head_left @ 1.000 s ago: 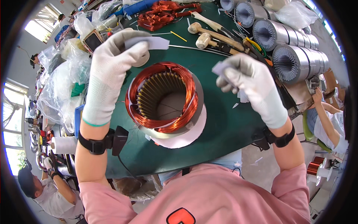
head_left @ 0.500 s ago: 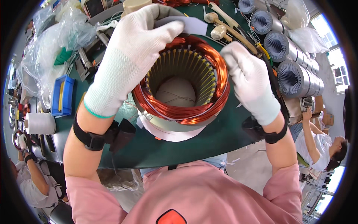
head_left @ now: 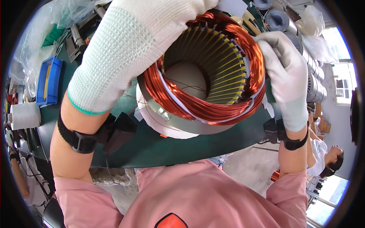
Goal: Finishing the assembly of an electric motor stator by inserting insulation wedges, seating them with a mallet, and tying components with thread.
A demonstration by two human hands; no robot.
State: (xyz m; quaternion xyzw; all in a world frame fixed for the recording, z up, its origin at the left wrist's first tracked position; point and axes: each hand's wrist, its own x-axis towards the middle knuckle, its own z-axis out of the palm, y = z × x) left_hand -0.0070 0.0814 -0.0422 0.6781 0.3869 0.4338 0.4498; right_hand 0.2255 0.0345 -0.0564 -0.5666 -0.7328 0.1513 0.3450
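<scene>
A motor stator (head_left: 224, 81) stands on the bench in front of me, with thick copper windings (head_left: 213, 110) round its rim and yellow slot strips inside. White-gloved, my left hand (head_left: 171, 21) reaches over its far left side. Its fingers run partly out of the top of the view, closed at a piece of white insulating paper (head_left: 232, 7). My right hand (head_left: 283, 57), gloved too, is at the right side of the windings with curled fingers; whatever is between the fingertips is hidden. Below the stator lies a white round sheet (head_left: 163, 127).
On the left are a blue bin (head_left: 48, 81), a white thread spool (head_left: 24, 116) and plastic bags (head_left: 34, 34). Metal stator cores (head_left: 277, 21) line the right. A person (head_left: 327, 157) sits at far right; another person's arm (head_left: 19, 174) shows at left.
The stator now appears larger, further right and more tilted. My left hand has moved up and right with the paper, partly out of view. My right hand has shifted right, staying beside the windings.
</scene>
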